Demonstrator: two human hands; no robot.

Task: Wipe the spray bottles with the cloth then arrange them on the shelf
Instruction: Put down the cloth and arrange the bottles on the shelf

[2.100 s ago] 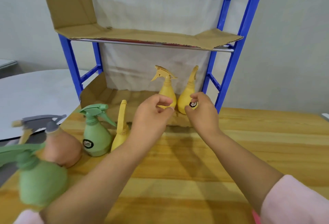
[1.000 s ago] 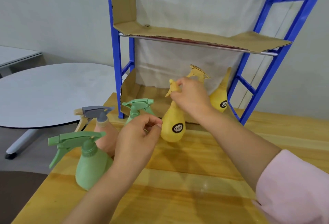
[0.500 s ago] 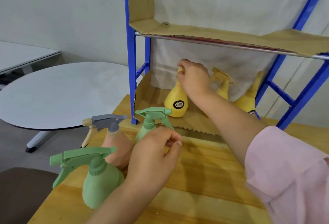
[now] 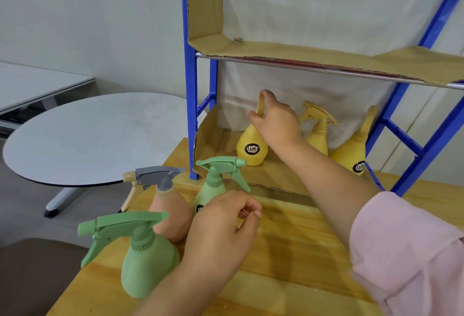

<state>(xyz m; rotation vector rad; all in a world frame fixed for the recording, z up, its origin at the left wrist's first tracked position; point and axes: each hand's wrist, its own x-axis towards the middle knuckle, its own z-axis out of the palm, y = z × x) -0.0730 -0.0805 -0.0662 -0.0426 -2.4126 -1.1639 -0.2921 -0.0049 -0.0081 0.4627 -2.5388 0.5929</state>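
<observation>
My right hand (image 4: 276,122) grips the neck and trigger of a yellow spray bottle (image 4: 251,148), which stands upright at the left of the lower cardboard-lined shelf (image 4: 213,145). Two more yellow bottles (image 4: 319,137) (image 4: 351,155) stand to its right on the same shelf. My left hand (image 4: 221,225) hovers over the wooden table (image 4: 288,253) with its fingers curled and nothing visible in them. A green bottle (image 4: 216,182) stands just behind it. A peach bottle with a grey trigger (image 4: 170,212) and another green bottle (image 4: 145,265) stand at the table's left. No cloth is in view.
The blue metal rack (image 4: 189,89) stands at the back of the table, with a cardboard-lined upper shelf (image 4: 301,52) bearing nothing. A round white table (image 4: 100,134) is off to the left. A brown seat (image 4: 32,278) sits at lower left.
My right hand took the yellow bottle from the table and set it on the lower shelf's left side. My left hand drew back toward the green bottle. The view shifted left.
</observation>
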